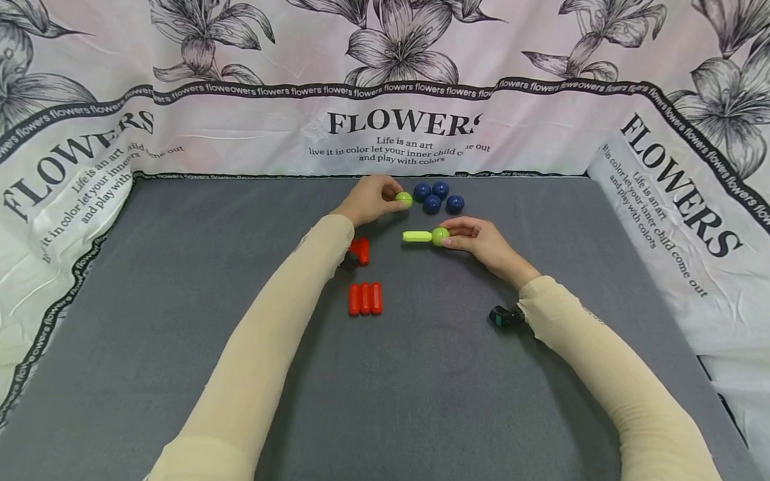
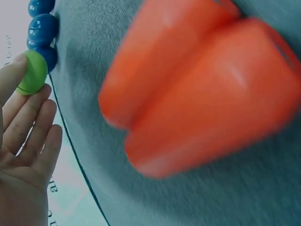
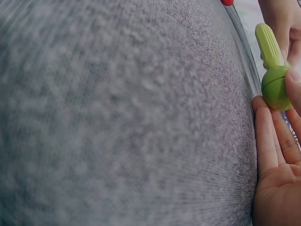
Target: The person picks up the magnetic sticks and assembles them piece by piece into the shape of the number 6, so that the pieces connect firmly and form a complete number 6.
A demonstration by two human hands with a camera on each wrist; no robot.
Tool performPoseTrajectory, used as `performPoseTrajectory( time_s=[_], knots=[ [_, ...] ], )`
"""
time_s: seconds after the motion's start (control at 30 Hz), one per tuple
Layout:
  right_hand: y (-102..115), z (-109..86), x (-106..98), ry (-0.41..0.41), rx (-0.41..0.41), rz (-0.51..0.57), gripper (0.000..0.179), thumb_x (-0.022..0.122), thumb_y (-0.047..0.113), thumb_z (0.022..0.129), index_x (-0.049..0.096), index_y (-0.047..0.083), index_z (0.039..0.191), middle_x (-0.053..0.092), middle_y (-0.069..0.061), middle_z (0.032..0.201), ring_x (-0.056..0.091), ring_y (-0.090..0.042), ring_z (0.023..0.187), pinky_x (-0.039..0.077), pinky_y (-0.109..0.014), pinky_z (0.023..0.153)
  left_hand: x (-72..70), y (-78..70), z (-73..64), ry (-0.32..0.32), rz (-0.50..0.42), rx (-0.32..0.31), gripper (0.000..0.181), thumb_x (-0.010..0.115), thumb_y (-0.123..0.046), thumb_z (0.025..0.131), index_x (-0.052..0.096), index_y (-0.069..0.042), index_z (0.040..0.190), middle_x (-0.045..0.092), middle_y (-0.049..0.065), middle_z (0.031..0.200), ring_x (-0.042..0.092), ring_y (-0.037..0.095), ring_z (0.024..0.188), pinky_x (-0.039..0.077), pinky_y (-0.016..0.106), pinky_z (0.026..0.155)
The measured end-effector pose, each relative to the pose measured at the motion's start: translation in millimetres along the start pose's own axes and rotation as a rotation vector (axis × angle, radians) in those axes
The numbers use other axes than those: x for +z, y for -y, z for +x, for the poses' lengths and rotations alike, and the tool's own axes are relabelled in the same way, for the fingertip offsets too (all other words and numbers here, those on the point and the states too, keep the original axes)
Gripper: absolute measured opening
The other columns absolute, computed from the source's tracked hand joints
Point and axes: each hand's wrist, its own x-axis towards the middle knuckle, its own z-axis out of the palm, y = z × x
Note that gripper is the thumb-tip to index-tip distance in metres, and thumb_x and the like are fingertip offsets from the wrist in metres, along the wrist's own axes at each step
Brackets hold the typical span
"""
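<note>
At the far side of the grey table, my left hand (image 1: 369, 199) pinches a light green ball (image 1: 403, 199) between thumb and fingertips. Several dark blue balls (image 1: 431, 204) lie just right of it. My right hand (image 1: 483, 245), nearer and further right, pinches another green ball (image 1: 440, 236) with a light green rod (image 1: 417, 237) joined to it. The rod points left. In the right wrist view this rod (image 3: 269, 45) is ridged, and a seam runs round its ball (image 3: 275, 88). Beneath my left wrist lie red rods (image 1: 363, 251), partly hidden by the sleeve.
Three red rods (image 1: 365, 298) lie side by side on the grey tabletop (image 1: 418, 397), closer to me. A white cloth with printed flowers and lettering (image 1: 401, 131) hangs behind the table's far edge and along both sides. A dark device (image 1: 506, 316) sits at my right wrist.
</note>
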Motion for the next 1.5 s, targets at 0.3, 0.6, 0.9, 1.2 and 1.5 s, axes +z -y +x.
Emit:
performPoseTrajectory(
  time_s=[0.3,0.6,0.9,1.2,1.5],
  knots=[
    [-0.2,0.0,-1.1,-0.005,0.004,0.001,0.039,0.075,0.018,0.089,0.064,0.007,0.125,0.072,0.012,0.106,0.067,-0.002,0.101,0.054,-0.017,0.084,-10.0,3.5,-29.4,0.089,0.017,0.104,0.036,0.077,-0.027,0.088,0.067,-0.011,0.118,0.071,0.004,0.116,0.066,0.018,0.109,0.05,0.034,0.104],
    [-2.5,0.6,-2.3,-0.012,0.003,0.001,0.039,0.074,0.017,0.089,0.064,0.006,0.125,0.073,0.012,0.105,0.067,-0.003,0.101,0.053,-0.017,0.083,-14.5,5.4,-54.8,0.145,0.037,0.135,0.038,0.079,-0.022,0.085,0.067,-0.011,0.12,0.072,0.004,0.115,0.067,0.018,0.107,0.051,0.036,0.104],
    [-0.5,-1.4,-1.9,0.004,-0.013,0.004,0.039,0.075,0.018,0.089,0.064,0.006,0.125,0.073,0.012,0.106,0.067,-0.002,0.101,0.053,-0.017,0.084,-14.1,8.2,-66.9,0.171,0.071,0.185,0.038,0.08,-0.02,0.085,0.068,-0.011,0.12,0.071,0.005,0.115,0.067,0.018,0.106,0.052,0.037,0.101],
    [-0.6,-2.2,-0.3,0.005,-0.009,0.008,0.04,0.074,0.017,0.089,0.063,0.005,0.126,0.073,0.012,0.106,0.068,-0.002,0.101,0.054,-0.018,0.084,-12.4,6.1,-68.7,0.209,0.119,0.232,0.036,0.078,-0.016,0.086,0.068,-0.011,0.12,0.069,0.005,0.114,0.066,0.019,0.107,0.053,0.035,0.1],
    [0.9,-2.6,2.5,0.008,-0.019,0.003,0.042,0.073,0.016,0.09,0.062,0.002,0.128,0.073,0.011,0.108,0.067,0.0,0.098,0.053,-0.017,0.084,-11.1,-0.2,-64.7,0.23,0.186,0.277,0.037,0.077,-0.015,0.086,0.068,-0.009,0.121,0.067,0.005,0.114,0.066,0.018,0.106,0.053,0.034,0.099]
  ],
)
